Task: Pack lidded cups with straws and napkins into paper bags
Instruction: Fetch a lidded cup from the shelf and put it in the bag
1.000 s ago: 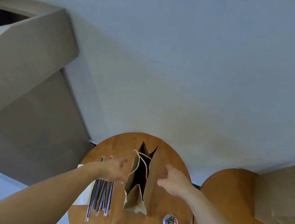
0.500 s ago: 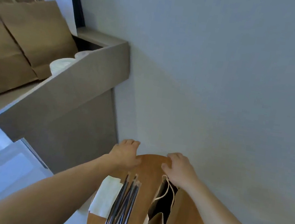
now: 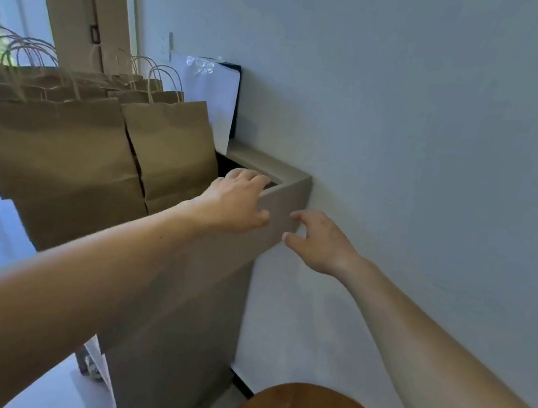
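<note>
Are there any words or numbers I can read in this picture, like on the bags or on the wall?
No text can be read here.
The brown paper bags are plain, with no print showing.
The white sheet behind them is blank.
The small wall plate is too small to tell if it has any marks.

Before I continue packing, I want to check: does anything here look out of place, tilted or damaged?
Nothing stands out. The paper bags stand upright in rows on the grey cabinet, handles up, with no tear visible. Only a crumpled piece of clear plastic sits atop the white sheet.
</note>
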`<state>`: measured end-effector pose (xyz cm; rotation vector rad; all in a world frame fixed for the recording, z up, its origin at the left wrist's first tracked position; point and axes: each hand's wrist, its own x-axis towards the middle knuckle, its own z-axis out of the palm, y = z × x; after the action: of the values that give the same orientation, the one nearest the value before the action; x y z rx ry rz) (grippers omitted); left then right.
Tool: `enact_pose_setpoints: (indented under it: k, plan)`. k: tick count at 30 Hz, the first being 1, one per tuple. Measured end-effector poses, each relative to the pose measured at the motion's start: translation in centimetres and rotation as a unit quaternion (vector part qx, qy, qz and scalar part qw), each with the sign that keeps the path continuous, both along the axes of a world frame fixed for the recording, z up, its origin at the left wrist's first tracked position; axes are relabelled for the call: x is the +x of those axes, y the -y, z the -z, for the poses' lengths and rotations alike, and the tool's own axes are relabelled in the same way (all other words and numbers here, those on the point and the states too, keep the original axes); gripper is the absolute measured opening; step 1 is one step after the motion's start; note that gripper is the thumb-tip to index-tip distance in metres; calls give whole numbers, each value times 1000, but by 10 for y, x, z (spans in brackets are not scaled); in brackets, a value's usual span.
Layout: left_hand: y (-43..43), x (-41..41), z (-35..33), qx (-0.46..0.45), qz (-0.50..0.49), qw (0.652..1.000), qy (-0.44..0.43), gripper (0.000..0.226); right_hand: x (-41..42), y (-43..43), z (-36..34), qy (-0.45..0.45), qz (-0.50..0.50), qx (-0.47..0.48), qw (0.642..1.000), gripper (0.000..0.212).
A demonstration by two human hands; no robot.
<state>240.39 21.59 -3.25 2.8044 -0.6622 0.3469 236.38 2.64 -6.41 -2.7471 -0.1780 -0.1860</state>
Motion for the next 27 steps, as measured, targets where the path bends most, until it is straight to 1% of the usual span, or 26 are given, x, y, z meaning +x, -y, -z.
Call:
enact_pose_setpoints:
  k: [4, 6, 8, 10, 12, 15, 17, 19, 23, 27]
  plan:
    - [-71, 32, -10, -5, -41, 999, -13, 69, 48, -62, -21, 8, -31, -13, 999, 55]
    - [-101, 45, -6, -5, -56, 998, -36, 70, 69, -89, -23, -8, -49, -23, 999, 61]
    - [-124, 56, 3, -4, -63, 996, -59, 71, 87, -111, -23, -34, -69, -44, 996, 72]
    - [-140, 65, 13, -1, -64, 995, -78, 72, 103, -128, -20, -64, -82, -101, 989, 88]
    - [-150, 73, 22, 6, -62, 994, -91, 72, 115, -139, -17, -102, -93, -160, 977, 104]
    - [-158, 84, 28, 10, -53, 993, -100, 72, 131, -145, -13, -156, -113, -204, 960, 120]
    - [-161, 89, 30, 7, -47, 994, -102, 71, 137, -147, -10, -163, -121, -237, 950, 120]
    - [-161, 94, 30, 0, -41, 994, -101, 71, 141, -148, -6, -143, -123, -258, 948, 115]
    - [-157, 98, 30, -7, -28, 995, -98, 72, 137, -147, -1, -95, -123, -212, 965, 105]
    - [-154, 97, 21, -23, -28, 997, -75, 73, 131, -139, -15, -21, -107, -88, 990, 103]
